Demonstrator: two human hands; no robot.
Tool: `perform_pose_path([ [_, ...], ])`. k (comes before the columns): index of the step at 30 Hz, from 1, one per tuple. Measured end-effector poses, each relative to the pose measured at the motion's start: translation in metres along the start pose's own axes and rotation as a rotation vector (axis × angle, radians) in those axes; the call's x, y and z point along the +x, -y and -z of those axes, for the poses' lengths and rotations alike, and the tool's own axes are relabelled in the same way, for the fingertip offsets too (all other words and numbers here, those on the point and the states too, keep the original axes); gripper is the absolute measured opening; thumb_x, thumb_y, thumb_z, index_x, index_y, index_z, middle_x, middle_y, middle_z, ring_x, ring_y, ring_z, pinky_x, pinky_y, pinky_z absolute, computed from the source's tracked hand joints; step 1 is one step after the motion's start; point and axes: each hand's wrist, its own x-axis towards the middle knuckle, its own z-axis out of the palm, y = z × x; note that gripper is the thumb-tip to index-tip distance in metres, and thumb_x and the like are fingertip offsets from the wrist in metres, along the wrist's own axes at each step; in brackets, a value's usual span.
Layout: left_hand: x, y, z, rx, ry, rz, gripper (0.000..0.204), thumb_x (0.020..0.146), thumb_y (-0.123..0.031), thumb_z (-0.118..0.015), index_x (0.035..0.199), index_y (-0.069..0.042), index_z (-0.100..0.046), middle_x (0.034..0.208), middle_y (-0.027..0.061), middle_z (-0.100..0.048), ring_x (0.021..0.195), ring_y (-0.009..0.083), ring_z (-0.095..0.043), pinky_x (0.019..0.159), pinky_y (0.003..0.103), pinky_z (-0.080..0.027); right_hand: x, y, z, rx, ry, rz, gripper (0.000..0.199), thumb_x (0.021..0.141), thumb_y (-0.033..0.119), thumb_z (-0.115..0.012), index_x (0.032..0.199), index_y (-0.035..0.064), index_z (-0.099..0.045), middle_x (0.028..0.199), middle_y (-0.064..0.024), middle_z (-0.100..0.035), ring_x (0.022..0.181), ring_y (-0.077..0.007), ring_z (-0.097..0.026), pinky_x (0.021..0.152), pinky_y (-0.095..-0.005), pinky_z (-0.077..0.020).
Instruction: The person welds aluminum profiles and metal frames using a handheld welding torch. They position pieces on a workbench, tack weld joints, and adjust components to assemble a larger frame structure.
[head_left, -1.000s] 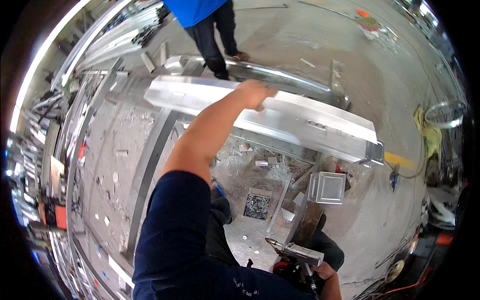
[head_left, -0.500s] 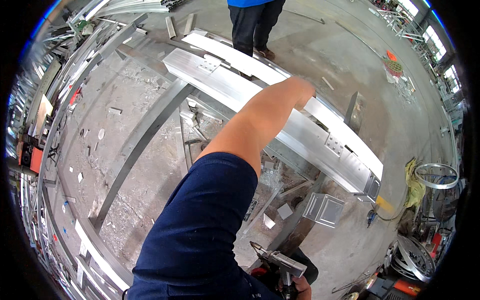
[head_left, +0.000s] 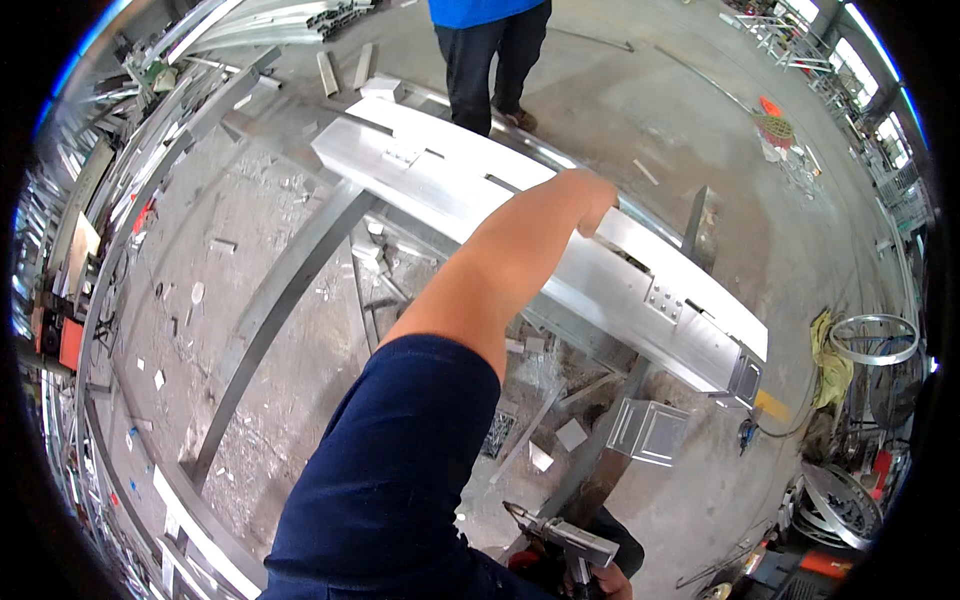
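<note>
aluminium beam (head_left: 560, 235) lies long and pale on a steel frame above the dusty concrete floor (head_left: 640, 110), scraps all round. our left hand (head_left: 590, 195) rests curled on its top face. our right hand (head_left: 605, 582) is cut off at the lower edge, clamped on a drill (head_left: 560, 540). another person's legs (head_left: 490, 60) stand beyond.

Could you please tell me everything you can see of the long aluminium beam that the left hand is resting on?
The aluminium beam is a long, pale, hollow box profile with slots, a small bolted plate and an open square end at right. It lies level across a metal stand, running from upper left to lower right. The left hand rests on its top face; another person stands behind it.
</note>
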Motion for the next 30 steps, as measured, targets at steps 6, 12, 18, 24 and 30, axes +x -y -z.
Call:
perform_pose_path([
  [6,0.009,0.0,0.001,0.08,-0.157,-0.048,0.052,0.064,-0.013,-0.079,0.116,-0.016,-0.075,0.104,0.0107,-0.076,0.097,0.0302,-0.072,0.08,0.045,-0.057,0.012,-0.005,0.011,-0.125,-0.075,0.039,0.054,0.089,0.037,-0.072,0.127,0.0007,-0.062,0.092,-0.0199,-0.071,0.084,-0.0337,-0.068,0.081,-0.0476,-0.0535],
  [12,0.003,-0.004,0.005,0.0,-0.019,-0.034,0.057,0.067,-0.015,-0.079,0.123,-0.01,-0.069,0.106,0.0154,-0.073,0.102,0.033,-0.07,0.083,0.046,-0.055,0.005,-0.015,0.024,-0.329,-0.188,0.053,0.051,0.089,0.037,-0.071,0.125,0.0009,-0.063,0.093,-0.0195,-0.071,0.085,-0.0337,-0.068,0.081,-0.0476,-0.0534],
  [18,0.008,0.004,-0.008,0.001,-0.079,-0.045,0.058,0.066,-0.012,-0.077,0.124,-0.016,-0.07,0.103,0.0101,-0.076,0.097,0.0301,-0.071,0.08,0.045,-0.057,-0.003,-0.024,0.038,-0.482,-0.272,0.054,0.049,0.089,0.036,-0.071,0.123,0.0012,-0.064,0.095,-0.0192,-0.072,0.087,-0.0336,-0.068,0.082,-0.0475,-0.0533],
  [24,-0.011,-0.008,0.007,-0.016,-0.014,-0.014,0.055,0.07,-0.013,-0.077,0.124,-0.01,-0.069,0.112,0.0157,-0.073,0.106,0.0336,-0.068,0.088,0.045,-0.054,0.0,-0.036,0.047,-0.634,-0.32,0.01,0.047,0.09,0.035,-0.071,0.121,0.0014,-0.065,0.096,-0.0189,-0.072,0.089,-0.0336,-0.068,0.083,-0.0475,-0.0532],
  [30,-0.005,0.005,-0.001,0.002,-0.155,-0.107,0.053,0.068,-0.015,-0.086,0.118,-0.006,-0.07,0.108,0.0186,-0.073,0.102,0.0347,-0.069,0.088,0.047,-0.054,0.003,-0.071,0.078,-1.018,-0.392,-0.01,0.045,0.09,0.035,-0.071,0.119,0.0016,-0.067,0.098,-0.0186,-0.073,0.091,-0.0335,-0.069,0.084,-0.0475,-0.0532],
])
